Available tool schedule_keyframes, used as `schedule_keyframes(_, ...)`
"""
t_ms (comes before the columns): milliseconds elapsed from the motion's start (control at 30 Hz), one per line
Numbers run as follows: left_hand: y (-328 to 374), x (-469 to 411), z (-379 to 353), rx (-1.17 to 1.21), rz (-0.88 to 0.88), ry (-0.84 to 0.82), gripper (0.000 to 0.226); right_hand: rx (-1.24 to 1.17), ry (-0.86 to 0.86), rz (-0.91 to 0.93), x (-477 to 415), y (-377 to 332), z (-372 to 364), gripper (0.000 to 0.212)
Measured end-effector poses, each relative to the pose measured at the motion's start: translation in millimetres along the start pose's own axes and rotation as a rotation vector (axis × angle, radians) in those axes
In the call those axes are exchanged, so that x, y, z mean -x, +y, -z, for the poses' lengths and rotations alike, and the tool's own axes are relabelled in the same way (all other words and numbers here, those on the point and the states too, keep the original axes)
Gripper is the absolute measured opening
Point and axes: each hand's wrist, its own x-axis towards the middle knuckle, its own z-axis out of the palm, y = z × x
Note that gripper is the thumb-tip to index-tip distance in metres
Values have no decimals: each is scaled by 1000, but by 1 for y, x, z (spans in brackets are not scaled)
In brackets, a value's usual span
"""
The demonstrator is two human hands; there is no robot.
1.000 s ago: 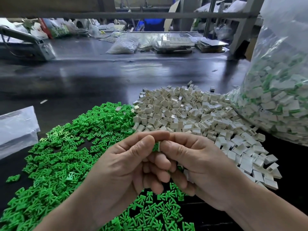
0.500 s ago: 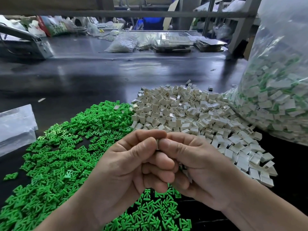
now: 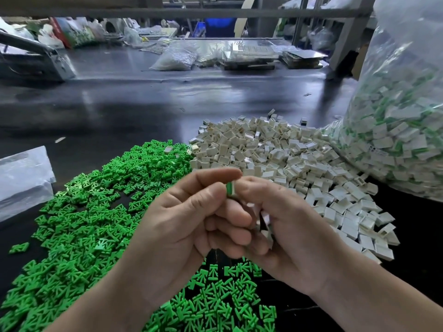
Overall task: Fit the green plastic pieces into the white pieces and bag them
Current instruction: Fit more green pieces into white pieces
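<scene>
view: head, the only one
risk 1: green piece (image 3: 229,188) goes in skewed and jams. Cause: it sits edge-on between the fingertips, and the mating faces are hidden from here.
risk 2: the pair pops out of the pinch and drops into green pile (image 3: 96,212) below. Cause: small part, held by the tips only.
risk 3: spare white pieces (image 3: 265,222) spill from the right palm. Cause: the same hand has to both press and hold stock.
seating: can't tell whether it's fully home; green shows at the left side of white piece (image 3: 233,190).
left hand (image 3: 182,226): raised over the near edge of tabletop (image 3: 143,104), thumb and forefinger pinching the green piece, other fingers curled under.
right hand (image 3: 287,236): palm turned inward, touching the left. Fingertips grip the white piece; lower fingers curl over the spares.
green pile: near-left part of the tabletop, running to the near edge.
white pile (image 3: 275,154): centre-right, touching the green pile at its left side.
assembled bag (image 3: 395,128): right edge, upright, well filled with white-and-green parts, touching the white pile.
flat bag (image 3: 21,173): left edge.
</scene>
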Motion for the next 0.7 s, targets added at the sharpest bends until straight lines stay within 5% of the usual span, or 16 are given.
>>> schedule_keyframes(200,16,-3,26,-399,-71,410,15,-281,-10,41,-1,-12,15,16)
schedule_keyframes(267,12,-2,31,-776,-107,477,13,-303,6,53,-1,-15,17,13)
schedule_keyframes(400,-5,0,35,-1770,-105,228,55,-344,22,76,-2,-20,18,16)
schedule_keyframes(567,-23,-7,25,-2098,-86,34,58,-255,139,-8,-2,-18,20,19)
schedule_keyframes(700,-18,-9,27,-2077,-216,31,30,-231,125,-38,-1,-18,20,18)
